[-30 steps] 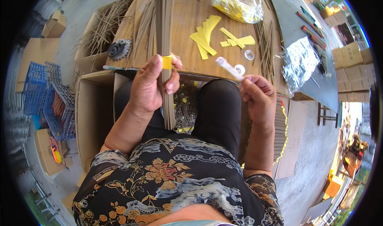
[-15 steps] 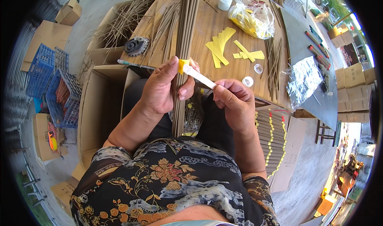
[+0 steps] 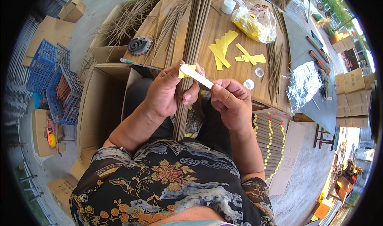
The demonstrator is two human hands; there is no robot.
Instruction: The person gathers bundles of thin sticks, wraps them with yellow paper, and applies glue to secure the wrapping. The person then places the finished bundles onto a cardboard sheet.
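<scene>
Clamped in your left hand (image 3: 167, 92) was the stick bundle (image 3: 193, 46), its lower end hidden; your right hand (image 3: 231, 102) pinched a white strip (image 3: 196, 76) near the table (image 3: 235, 72) edge.

We lose the stick bundle (image 3: 190, 66) top past the upper edge, its middle behind the left hand (image 3: 169, 92); right hand (image 3: 231, 102) fingers (image 3: 221, 91) cover the white strip (image 3: 196, 76) end; bag (image 3: 255, 20) contents too blurred to tell
</scene>
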